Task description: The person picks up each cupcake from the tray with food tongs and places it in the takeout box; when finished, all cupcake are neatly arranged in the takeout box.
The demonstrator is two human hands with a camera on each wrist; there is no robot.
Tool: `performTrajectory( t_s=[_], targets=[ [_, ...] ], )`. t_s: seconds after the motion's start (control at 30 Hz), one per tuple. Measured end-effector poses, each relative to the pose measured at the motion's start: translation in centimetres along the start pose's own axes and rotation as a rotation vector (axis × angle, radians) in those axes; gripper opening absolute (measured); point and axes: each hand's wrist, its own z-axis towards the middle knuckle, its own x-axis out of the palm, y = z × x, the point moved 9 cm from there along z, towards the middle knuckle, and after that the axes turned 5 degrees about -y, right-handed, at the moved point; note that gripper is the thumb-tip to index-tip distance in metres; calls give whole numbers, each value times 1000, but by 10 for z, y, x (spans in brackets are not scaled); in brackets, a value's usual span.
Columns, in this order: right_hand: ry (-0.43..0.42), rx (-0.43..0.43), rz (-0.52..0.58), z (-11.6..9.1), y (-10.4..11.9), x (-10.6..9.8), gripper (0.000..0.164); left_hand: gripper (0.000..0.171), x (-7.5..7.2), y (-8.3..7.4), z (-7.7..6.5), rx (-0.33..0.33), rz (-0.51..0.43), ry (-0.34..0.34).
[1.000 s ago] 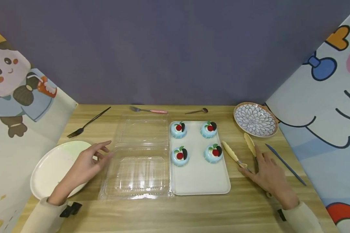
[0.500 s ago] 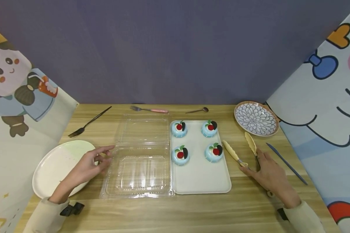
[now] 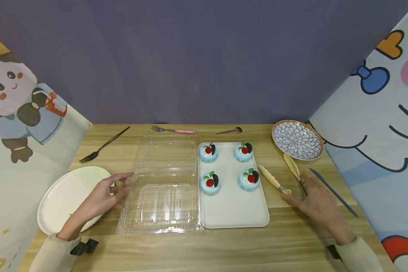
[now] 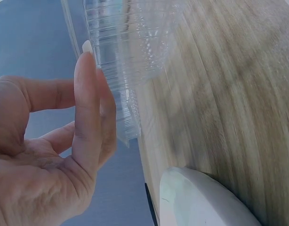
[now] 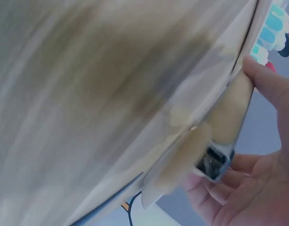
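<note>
In the head view my left hand (image 3: 100, 200) is at the left edge of a hinged clear plastic container (image 3: 166, 204) that lies spread on the table. The left wrist view shows bent, relaxed fingers (image 4: 85, 108) with a fingertip against or very near the container's rim (image 4: 100, 52); actual contact is hard to tell. My right hand (image 3: 319, 207) grips a pair of cream-tipped tongs (image 3: 270, 177) between thumb and fingers, the tongs' two arms spread apart. Their rear end is hidden under the hand. Several light-blue cupcakes (image 3: 248, 179) with red berries stand on a white tray (image 3: 232, 213).
A white-green plate (image 3: 59, 196) lies under my left forearm. Behind lie a black fork (image 3: 103, 145), a pink-handled fork (image 3: 173, 130) and a small spoon (image 3: 229, 130). At the right are a patterned bowl (image 3: 297, 139) and a blue knife (image 3: 333, 192). A grey partition (image 3: 197, 64) bounds the back.
My left hand has shifted slightly right, to the container's edge, and its fingers have drawn closer together. My right hand has moved a little to the right and turned slightly with the tongs.
</note>
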Motion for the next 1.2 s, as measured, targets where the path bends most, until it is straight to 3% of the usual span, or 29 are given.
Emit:
performTrajectory(
  t_s=[0.43,0.73,1.03,1.2],
  targets=[
    [-60,31,38,-4,5,-25,106,53,1,0,0,9,22,-5],
    [-249,-108,125,-7,24,-47,101,54,0,-1,-2,-6,21,-1],
    [-331,-170,188,-8,36,-63,103,54,0,-3,-3,4,41,-2],
    [-411,-293,214,-10,49,-75,105,54,0,-3,-3,12,36,2]
  ],
)
